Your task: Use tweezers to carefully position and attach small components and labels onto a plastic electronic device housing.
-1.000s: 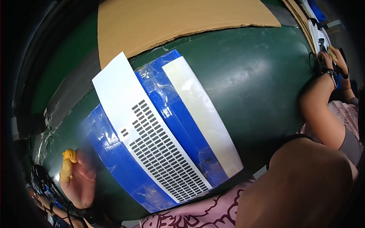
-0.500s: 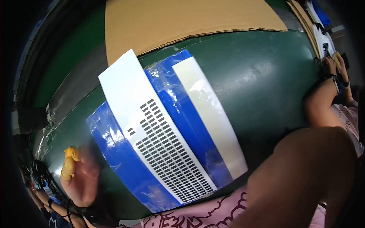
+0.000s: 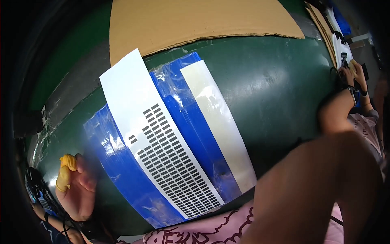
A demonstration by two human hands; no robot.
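Note:
My left hand (image 3: 79,191) is at the lower left beside the blue board, palm turned up and fingers curled. Yellow finger cots (image 3: 63,179) cover two of its digits, whose tips meet in a pinch; whatever lies between them is too small or hidden to make out. A white sheet (image 3: 126,89) with rows of small dark rectangular labels (image 3: 178,171) lies across the blue board (image 3: 118,171). Part of its grid is bare. To its right is a cream strip (image 3: 219,118). My bent right arm (image 3: 308,183) looms blurred at the lower right; its hand is outside the picture.
Brown cardboard (image 3: 199,20) lies at the far side of the dark green tabletop (image 3: 268,81). Clear tape (image 3: 48,130) wraps the table's left side. A co-worker's hands (image 3: 349,75) are at the far right, near white sheets. Another person's arm (image 3: 61,223) shows at the lower left.
The view has shifted slightly, so the board, sheet and cardboard appear farther left. My left hand shows farther left too, fingers still curled. My right arm stays bent and blurred.

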